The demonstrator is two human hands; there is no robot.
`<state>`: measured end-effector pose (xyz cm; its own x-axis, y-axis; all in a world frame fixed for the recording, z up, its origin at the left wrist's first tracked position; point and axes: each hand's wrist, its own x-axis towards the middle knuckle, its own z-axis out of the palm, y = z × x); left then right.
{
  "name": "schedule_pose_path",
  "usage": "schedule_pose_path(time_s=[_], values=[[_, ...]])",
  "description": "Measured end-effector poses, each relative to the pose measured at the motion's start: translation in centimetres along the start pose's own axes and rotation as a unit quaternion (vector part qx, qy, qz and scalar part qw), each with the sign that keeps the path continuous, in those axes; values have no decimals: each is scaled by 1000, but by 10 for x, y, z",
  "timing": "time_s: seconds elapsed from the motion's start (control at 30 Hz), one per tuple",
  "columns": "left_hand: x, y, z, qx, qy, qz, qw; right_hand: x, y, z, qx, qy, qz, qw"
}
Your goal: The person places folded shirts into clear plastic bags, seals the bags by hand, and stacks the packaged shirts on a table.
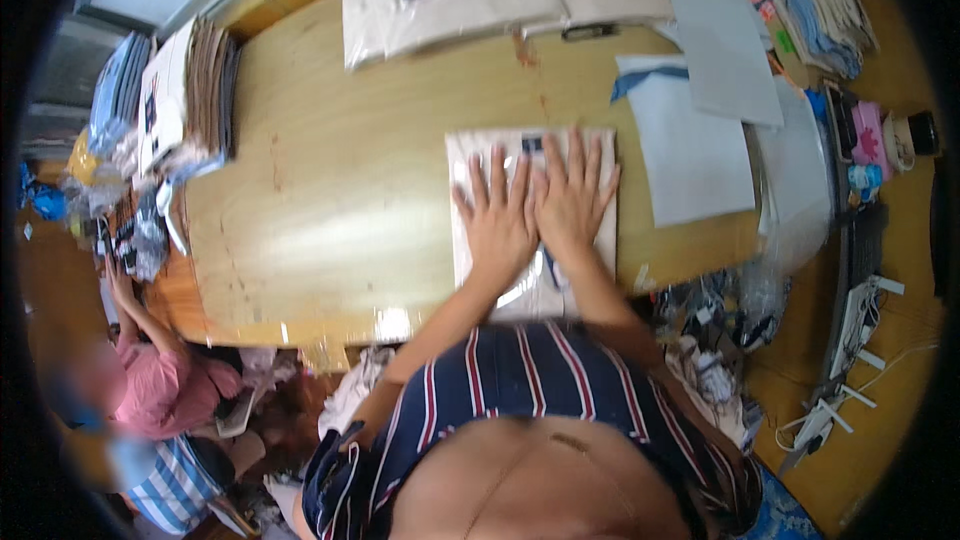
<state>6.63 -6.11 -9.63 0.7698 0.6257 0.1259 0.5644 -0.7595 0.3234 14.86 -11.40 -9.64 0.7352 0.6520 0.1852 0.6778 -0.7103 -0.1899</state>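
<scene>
A folded pale garment in a clear plastic bag lies flat on the table in front of me, with a small dark label near its far edge. Pressed flat on its left half is my left hand, fingers spread. My right hand rests on the right half, fingers also stretched out and apart, its thumb side close to the left hand. Both palms hide the middle of the package. Its near end reaches the table's front edge, close to my body.
Stacked bagged garments lie along the far side of the wooden table. White sheets are at the right, folded clothes at the left. Two other people sit at the lower left, one in a pink shirt. Cables and a power strip are at far right.
</scene>
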Motion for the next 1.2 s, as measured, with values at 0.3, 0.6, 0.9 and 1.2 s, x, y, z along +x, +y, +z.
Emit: schedule_pose_path(time_s=[0.3, 0.6, 0.9, 1.2], values=[[10, 5, -2, 1, -78, -54, 995, 13, -3, -4, 56, -72, 26, 995], [10, 4, 2, 8, -97, -61, 993, 13, -1, -1, 71, -82, 25, 994], [14, 2, 3, 53, -69, -9, 996, 17, 10, 7, 85, -51, -32, 995], [167, -85, -24, 190, 153, 153, 958, -11, 92, -3, 367, -71, 28, 927]])
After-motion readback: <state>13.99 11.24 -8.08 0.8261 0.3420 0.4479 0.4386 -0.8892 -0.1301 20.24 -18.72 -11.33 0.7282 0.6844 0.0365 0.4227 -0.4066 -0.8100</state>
